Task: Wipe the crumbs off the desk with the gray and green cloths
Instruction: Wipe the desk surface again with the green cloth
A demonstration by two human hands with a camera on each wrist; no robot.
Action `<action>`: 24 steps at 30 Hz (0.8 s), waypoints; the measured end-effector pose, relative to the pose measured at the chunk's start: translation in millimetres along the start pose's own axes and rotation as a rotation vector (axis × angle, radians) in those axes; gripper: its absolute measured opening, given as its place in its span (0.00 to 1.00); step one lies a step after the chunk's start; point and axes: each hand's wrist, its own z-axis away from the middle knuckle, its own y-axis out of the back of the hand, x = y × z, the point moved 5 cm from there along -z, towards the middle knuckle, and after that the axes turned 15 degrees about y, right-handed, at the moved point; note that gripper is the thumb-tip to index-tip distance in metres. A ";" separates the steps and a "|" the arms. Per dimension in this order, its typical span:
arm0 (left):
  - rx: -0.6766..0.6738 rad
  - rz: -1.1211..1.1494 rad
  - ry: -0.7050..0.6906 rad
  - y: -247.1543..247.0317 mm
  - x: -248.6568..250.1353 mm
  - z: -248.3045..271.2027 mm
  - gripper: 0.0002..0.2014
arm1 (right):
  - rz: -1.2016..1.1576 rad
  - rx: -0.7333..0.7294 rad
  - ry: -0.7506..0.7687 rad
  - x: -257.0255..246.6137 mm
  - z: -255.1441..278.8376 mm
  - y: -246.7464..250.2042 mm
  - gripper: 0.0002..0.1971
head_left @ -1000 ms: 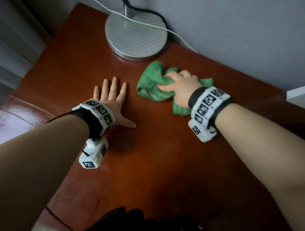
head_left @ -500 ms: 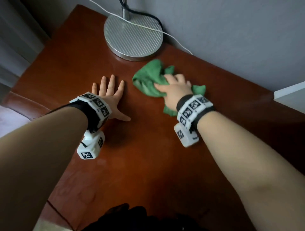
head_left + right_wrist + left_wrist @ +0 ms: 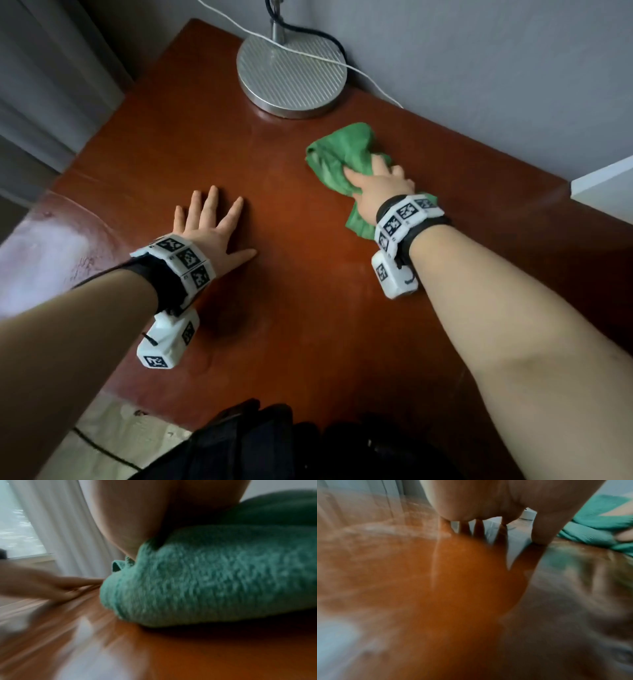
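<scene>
Since a second ago our right hand (image 3: 380, 183) has carried the green cloth (image 3: 337, 156) away from the left hand, toward the right side of the desk (image 3: 308, 342), so the gap between the two hands is now clearly wider, and the cloth sits in front and to the right of the round lamp base (image 3: 291, 73), near it but not touching. We hold the cloth bunched under that hand, thumb and fingers curled over its folds and pressing it onto the wood; the right wrist view shows the fuzzy wad flat against the surface beneath the palm. Our left hand (image 3: 209, 226) lies flat on the desk with fingers spread and straight, holding nothing, seemingly just bracing. We judge the wiping to be under way with the green cloth only: the gray cloth is not in any view, so its share of the job looks not yet started, or we simply cannot see it. Crumbs are hard to judge; the wood looks smooth and glossy from the head view, and the wrist views are too blurred to show specks. What is left, as far as we can tell, is covering the near and left parts of the desk and bringing in the gray cloth.
</scene>
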 end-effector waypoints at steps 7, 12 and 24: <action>0.072 0.047 -0.020 -12.9 16.2 22.2 0.38 | 0.118 -0.186 0.412 -35.6 69.9 -33.6 0.42; 0.025 -0.052 0.007 -25.3 29.2 33.2 0.40 | -0.044 0.016 -0.209 56.2 79.5 -15.8 0.30; 0.047 -0.092 0.035 -22.8 30.8 36.3 0.41 | 0.077 -0.184 0.342 -26.8 149.2 -64.8 0.38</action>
